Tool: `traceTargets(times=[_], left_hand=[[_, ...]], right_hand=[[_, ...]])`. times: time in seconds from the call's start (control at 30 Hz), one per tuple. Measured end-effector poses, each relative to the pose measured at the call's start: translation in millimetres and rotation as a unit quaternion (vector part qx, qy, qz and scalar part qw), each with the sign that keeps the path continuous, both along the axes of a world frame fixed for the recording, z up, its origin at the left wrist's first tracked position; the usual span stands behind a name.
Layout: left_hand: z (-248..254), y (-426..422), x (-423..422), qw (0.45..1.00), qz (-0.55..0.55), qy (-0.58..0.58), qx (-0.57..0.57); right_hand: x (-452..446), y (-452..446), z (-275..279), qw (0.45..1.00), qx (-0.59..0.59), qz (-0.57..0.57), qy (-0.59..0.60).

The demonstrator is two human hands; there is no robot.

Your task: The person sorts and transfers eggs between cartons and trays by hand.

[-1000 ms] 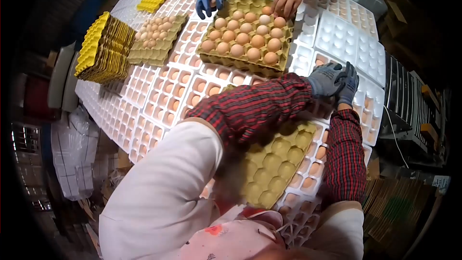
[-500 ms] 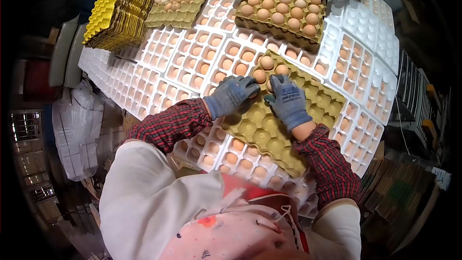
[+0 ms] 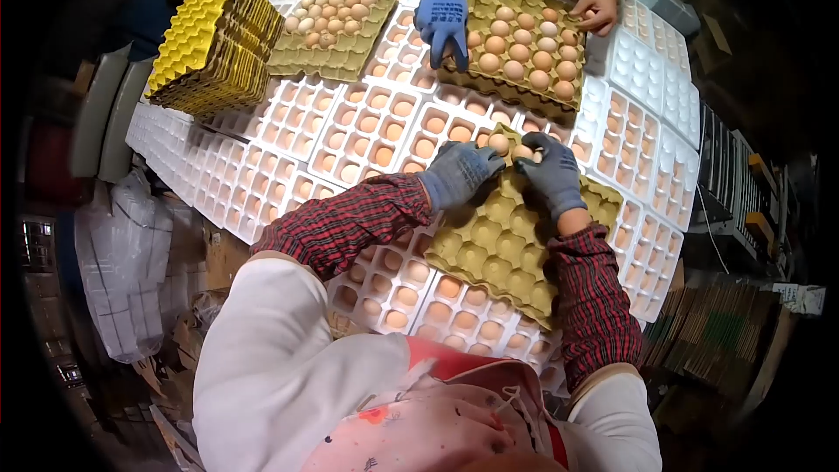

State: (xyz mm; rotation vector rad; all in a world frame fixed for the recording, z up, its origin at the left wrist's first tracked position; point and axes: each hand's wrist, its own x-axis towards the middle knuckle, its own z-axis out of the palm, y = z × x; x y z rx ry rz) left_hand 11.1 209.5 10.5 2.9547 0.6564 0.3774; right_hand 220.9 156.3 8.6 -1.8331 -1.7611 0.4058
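Both of my hands, in grey-blue gloves, are at the far corner of an olive egg tray (image 3: 494, 236) lying over white egg trays. My left hand (image 3: 459, 173) has its fingers curled against an egg (image 3: 498, 143) at that corner. Beside it, my right hand (image 3: 551, 170) has thumb and fingers bent around another egg (image 3: 522, 153). The near cups of the olive tray hold no eggs. Part of the tray is hidden under my right hand and sleeve.
Across the table, a co-worker's gloved hand (image 3: 444, 17) and bare hand (image 3: 598, 9) flank a fuller olive egg tray (image 3: 511, 92). Stacked yellow trays (image 3: 210, 48) stand at the far left, near a part-filled tray (image 3: 336, 63). White trays of eggs (image 3: 358, 135) surround my hands.
My hands moved from the right side to the olive tray's far corner, where eggs now sit. Since half a second ago, the co-worker's gloved hand has come down to the fuller tray's left edge.
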Motion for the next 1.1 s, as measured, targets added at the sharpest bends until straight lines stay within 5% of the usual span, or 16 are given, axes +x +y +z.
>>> traceTargets(times=[0.07, 0.13, 0.2, 0.23, 0.3, 0.37, 0.43, 0.5, 0.57, 0.6, 0.7, 0.73, 0.8, 0.87, 0.97, 1.1], left_hand=[[9.9, 5.4, -20.7, 0.976, 0.023, -0.081, -0.202], [1.8, 1.9, -35.7, 0.863, 0.058, -0.275, -0.420], [18.1, 9.6, -52.2, 0.593, 0.100, -0.338, -0.724], [19.0, 4.0, -58.1, 0.549, 0.081, -0.386, -0.737], [17.5, -0.5, -60.8, 0.462, 0.055, -0.436, -0.770], [20.5, 5.4, -57.7, 0.406, 0.027, -0.432, -0.805], [22.3, 4.2, -49.8, 0.457, 0.083, -0.434, -0.772], [28.5, 2.2, -26.0, 0.671, 0.065, -0.420, -0.607], [45.8, 14.5, -5.0, 0.337, 0.030, -0.430, -0.837], [60.0, 10.8, 12.5, 0.396, 0.054, -0.417, -0.816], [61.9, 10.1, 56.7, 0.501, 0.030, -0.341, -0.795], [67.7, 8.2, 75.9, 0.488, 0.029, -0.313, -0.814], [51.9, -0.8, 117.6, 0.697, -0.021, -0.268, -0.665], [50.2, 0.2, 178.0, 0.547, 0.026, -0.222, -0.807], [35.5, 2.0, 276.7, 0.711, -0.007, -0.118, -0.693], [-20.1, 3.4, 403.2, 0.930, -0.060, -0.117, -0.342]], right_hand=[[11.6, -10.0, 8.1, 0.850, -0.064, -0.096, 0.514], [6.0, -20.6, 48.0, 0.713, -0.071, -0.098, 0.691], [18.5, 10.4, 0.6, 0.933, 0.038, 0.030, 0.357], [4.5, 13.5, 5.3, 0.990, 0.041, 0.014, 0.136], [-45.5, 27.9, 29.5, 0.968, -0.076, -0.015, -0.239], [-66.2, 56.3, -9.0, 0.911, -0.162, 0.008, -0.379], [-58.4, 64.2, -19.1, 0.931, -0.144, 0.044, -0.333], [-30.0, 46.4, 24.1, 0.982, -0.088, 0.027, -0.167], [12.9, 25.4, 29.2, 0.982, -0.068, 0.009, 0.174], [36.1, 9.5, 31.1, 0.913, -0.067, -0.019, 0.401], [133.3, -49.4, 37.0, 0.791, -0.039, -0.128, 0.597], [171.8, -64.6, 31.8, 0.811, -0.009, -0.219, 0.542], [267.9, -75.0, -10.1, 0.859, 0.024, -0.349, 0.373], [354.8, -68.1, -46.1, 0.921, 0.032, -0.387, 0.031], [406.2, -40.8, -35.6, 0.901, -0.074, -0.417, -0.087], [448.3, -29.8, -55.6, 0.910, -0.125, -0.364, -0.157]])
